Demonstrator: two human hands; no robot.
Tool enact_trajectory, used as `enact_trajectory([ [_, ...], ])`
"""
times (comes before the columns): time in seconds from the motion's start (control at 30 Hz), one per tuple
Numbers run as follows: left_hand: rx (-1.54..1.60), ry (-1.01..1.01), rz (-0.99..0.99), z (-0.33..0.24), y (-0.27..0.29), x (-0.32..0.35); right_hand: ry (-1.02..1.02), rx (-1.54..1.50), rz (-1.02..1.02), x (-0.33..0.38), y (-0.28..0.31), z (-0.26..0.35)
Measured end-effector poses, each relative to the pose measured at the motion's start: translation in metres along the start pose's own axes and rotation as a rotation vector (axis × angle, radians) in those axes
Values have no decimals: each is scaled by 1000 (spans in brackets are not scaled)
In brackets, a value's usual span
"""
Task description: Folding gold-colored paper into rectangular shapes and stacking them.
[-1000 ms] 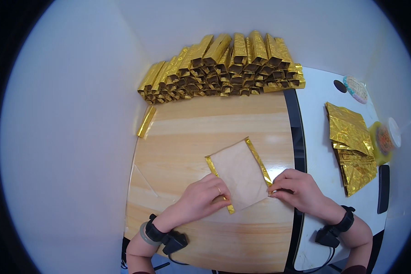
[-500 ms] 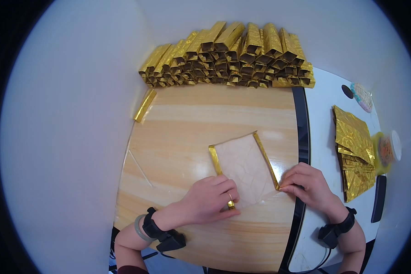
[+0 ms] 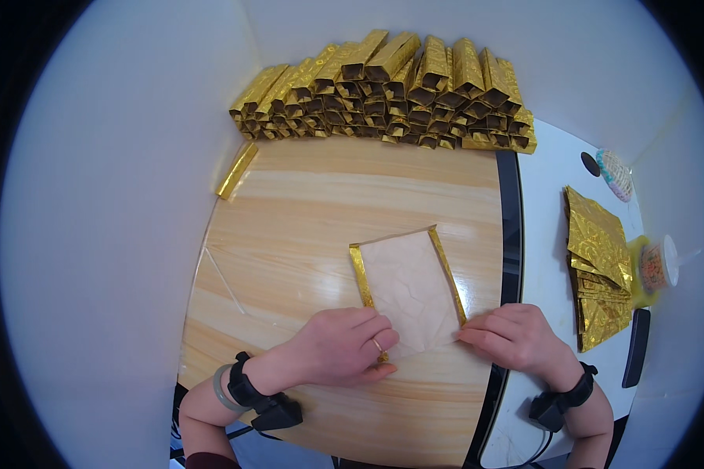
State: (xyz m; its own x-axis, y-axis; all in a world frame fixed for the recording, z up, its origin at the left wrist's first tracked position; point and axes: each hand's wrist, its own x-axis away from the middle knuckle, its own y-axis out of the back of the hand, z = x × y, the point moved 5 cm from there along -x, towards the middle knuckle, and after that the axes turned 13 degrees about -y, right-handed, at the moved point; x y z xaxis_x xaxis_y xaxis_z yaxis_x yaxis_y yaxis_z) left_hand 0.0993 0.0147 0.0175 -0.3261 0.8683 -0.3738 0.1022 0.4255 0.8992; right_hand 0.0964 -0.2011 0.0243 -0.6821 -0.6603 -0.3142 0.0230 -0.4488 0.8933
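Note:
In front of me on the wooden table lies a sheet of gold foil paper [image 3: 411, 289], pale inner side up. Narrow gold strips are folded over along its left and right sides, and the far edge is slightly raised. My left hand [image 3: 350, 344], with a ring on one finger, is closed on the near end of the left fold and hides that corner. With fingertips together, my right hand [image 3: 518, 336] pinches the near right corner, where the other fold ends. Both wrists carry black strapped devices.
Many open-ended gold paper tubes [image 3: 383, 102] are stacked along the back wall. One gold strip [image 3: 237, 171] lies by the left wall. On the white surface at right are flat gold sheets [image 3: 598, 266], a clear cup [image 3: 659, 264] and a black bar [image 3: 637, 349].
The whole view has shifted slightly. My right hand has come a little nearer to me at the sheet's right corner. My left hand keeps its place on the left fold.

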Motion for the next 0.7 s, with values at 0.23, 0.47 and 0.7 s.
enact_trajectory([
  [0.23,2,-25,-11,1,2,-3,-264,-446,-17,-3,4,-4],
  [0.47,-4,12,28,1,1,-2,-265,-348,-44,-6,1,-1],
  [0.7,-2,23,10,0,1,-2,-332,-350,-71,-4,2,-8],
])
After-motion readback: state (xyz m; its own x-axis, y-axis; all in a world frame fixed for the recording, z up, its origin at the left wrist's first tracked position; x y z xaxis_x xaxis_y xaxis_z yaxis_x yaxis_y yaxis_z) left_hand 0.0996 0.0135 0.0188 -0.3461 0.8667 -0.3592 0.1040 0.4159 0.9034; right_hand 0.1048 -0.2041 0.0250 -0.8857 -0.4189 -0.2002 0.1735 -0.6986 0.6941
